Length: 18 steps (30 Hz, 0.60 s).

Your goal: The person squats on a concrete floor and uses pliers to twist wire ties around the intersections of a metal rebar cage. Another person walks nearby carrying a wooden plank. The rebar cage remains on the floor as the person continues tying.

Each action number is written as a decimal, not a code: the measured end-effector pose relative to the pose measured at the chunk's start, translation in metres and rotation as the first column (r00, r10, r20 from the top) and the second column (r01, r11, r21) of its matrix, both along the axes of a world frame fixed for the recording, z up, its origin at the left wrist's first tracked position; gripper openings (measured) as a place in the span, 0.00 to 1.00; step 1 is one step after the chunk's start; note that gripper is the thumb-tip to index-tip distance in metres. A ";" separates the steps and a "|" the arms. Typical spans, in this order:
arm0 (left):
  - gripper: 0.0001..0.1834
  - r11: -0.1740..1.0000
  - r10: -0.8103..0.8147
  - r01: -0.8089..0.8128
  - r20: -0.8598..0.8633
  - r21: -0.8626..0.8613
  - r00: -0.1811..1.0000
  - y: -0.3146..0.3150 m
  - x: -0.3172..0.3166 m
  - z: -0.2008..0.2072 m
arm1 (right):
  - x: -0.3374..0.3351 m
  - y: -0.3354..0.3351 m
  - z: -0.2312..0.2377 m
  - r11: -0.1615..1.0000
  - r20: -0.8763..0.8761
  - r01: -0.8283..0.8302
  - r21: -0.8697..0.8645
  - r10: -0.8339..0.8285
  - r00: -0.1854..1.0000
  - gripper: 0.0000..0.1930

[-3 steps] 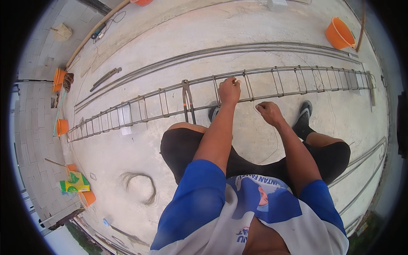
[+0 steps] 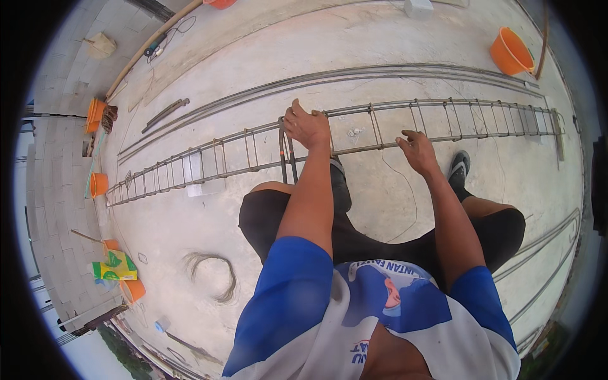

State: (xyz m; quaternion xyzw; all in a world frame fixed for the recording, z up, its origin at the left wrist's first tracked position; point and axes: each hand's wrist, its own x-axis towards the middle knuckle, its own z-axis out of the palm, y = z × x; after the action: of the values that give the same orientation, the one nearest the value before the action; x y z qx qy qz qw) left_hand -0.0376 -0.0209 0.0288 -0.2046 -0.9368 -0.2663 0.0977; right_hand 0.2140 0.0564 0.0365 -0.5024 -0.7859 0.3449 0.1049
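While L hand [image 2: 308, 130], fingers spread, is by the pincers [image 2: 284, 157], R hand [image 2: 418, 153], fingers parted, is nr the steel frame [image 2: 362, 150]. Wire coil [image 2: 232, 282] on floor [image 2: 161, 225], near left.

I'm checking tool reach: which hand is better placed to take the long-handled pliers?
Probably the left: the left hand is close beside the pliers, whereas the right hand is farther right, near the steel cage.

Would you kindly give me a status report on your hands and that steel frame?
Left hand open, beside pincers. Right hand near steel frame, grip unclear. Frame stretches crosswise ahead, pincers lying across it.
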 end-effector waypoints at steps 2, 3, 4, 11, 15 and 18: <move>0.35 0.964 0.249 -0.228 0.156 -0.139 0.956 -0.032 -0.024 -0.013 | 0.005 0.015 0.024 1.000 -0.054 -0.023 -0.012 0.022 0.998 0.23; 0.35 0.919 0.342 -0.238 0.338 -0.313 0.877 -0.048 -0.022 -0.020 | 0.009 0.020 0.035 0.998 -0.055 -0.051 -0.031 0.050 0.997 0.23; 0.31 0.906 0.331 -0.137 0.470 -0.400 0.818 -0.067 -0.034 -0.030 | 0.003 0.025 0.050 0.995 -0.087 -0.088 -0.043 0.084 0.993 0.23; 0.20 0.981 0.195 -0.178 0.325 -0.080 0.925 -0.076 -0.032 -0.034 | -0.003 0.001 0.088 0.935 -0.090 -0.278 -0.222 0.264 0.960 0.24; 0.22 0.957 -0.257 0.156 0.462 0.245 0.849 -0.021 0.017 0.066 | -0.021 -0.019 0.085 0.935 -0.147 -0.324 0.146 0.344 0.927 0.27; 0.28 0.747 -0.649 0.209 0.623 0.631 0.437 0.003 0.079 0.101 | -0.036 -0.019 0.096 0.974 -0.123 -0.197 0.113 0.210 0.970 0.26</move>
State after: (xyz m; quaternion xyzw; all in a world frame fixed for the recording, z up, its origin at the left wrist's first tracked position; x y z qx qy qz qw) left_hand 0.0412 -0.0182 0.1296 -0.2675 -0.6895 -0.5602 -0.3731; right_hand 0.1782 0.0369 0.1328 -0.3888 -0.8407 0.3471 0.1466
